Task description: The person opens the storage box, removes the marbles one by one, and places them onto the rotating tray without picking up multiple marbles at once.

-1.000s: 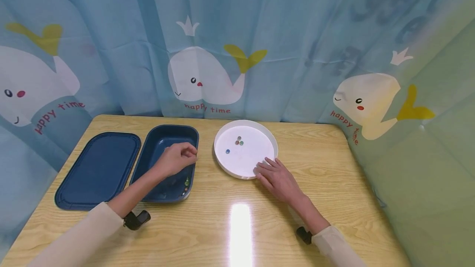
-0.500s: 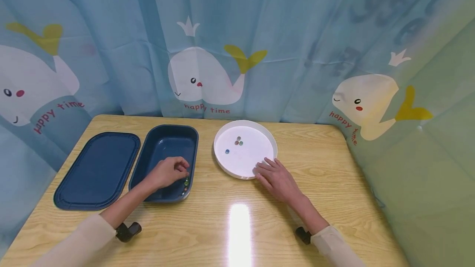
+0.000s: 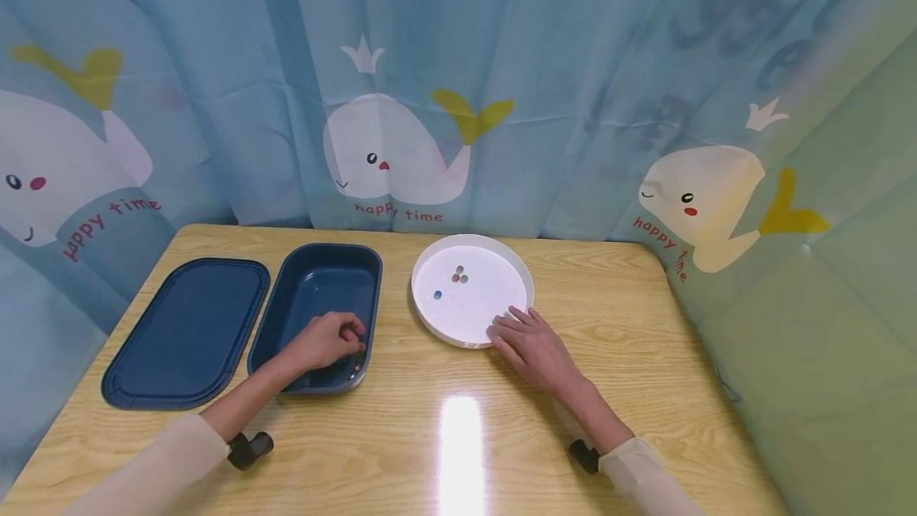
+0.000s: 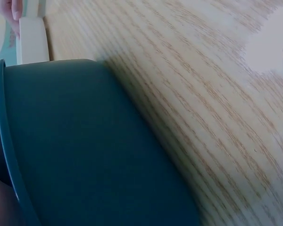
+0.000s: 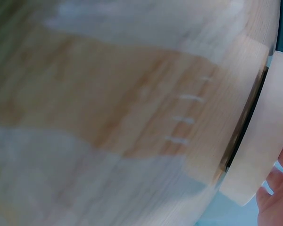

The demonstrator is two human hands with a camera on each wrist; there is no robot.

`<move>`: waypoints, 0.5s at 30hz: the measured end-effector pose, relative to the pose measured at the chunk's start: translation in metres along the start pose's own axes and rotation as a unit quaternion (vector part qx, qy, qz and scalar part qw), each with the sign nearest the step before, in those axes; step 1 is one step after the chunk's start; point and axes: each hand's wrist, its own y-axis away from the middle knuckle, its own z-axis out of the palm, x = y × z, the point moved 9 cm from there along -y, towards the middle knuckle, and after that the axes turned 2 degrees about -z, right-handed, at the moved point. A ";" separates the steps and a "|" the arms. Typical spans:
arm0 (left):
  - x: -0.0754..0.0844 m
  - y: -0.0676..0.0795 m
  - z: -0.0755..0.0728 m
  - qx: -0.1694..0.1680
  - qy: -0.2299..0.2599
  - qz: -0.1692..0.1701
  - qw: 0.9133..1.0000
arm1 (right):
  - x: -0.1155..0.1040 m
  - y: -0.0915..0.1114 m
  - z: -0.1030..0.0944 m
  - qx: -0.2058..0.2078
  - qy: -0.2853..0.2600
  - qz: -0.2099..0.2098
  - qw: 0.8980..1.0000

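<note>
My left hand (image 3: 331, 339) reaches down inside the blue rectangular tub (image 3: 281, 317), fingers bent, fingertips right at the small glass marbles (image 3: 355, 371) in its near right corner. The hand covers part of that group, and I cannot tell whether it pinches one. From the left wrist, the tub's outer wall (image 4: 85, 141) hides most of the fingers. My right hand (image 3: 536, 347) rests on the near right rim of the round white tray (image 3: 487, 317), fingers loosely extended over the edge. Several coloured marbles (image 3: 460, 277) lie in that tray, one blue marble (image 3: 438, 295) apart from the others.
A flat blue lid (image 3: 188, 333) lies left of the tub. Both containers stand on a wood-grain table (image 3: 602, 309), which has a bright light reflection near its front. A blue curtain (image 3: 559, 62) printed with whales hangs right behind the table.
My left hand has moved from above the tub's right side down and toward me, to the marbles in the near corner. The right hand and the marbles in the tray stay put.
</note>
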 end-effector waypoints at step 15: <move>-0.005 -0.003 0.004 0.012 -0.025 0.005 1.000 | -0.001 0.000 -0.001 0.003 0.001 -0.005 1.000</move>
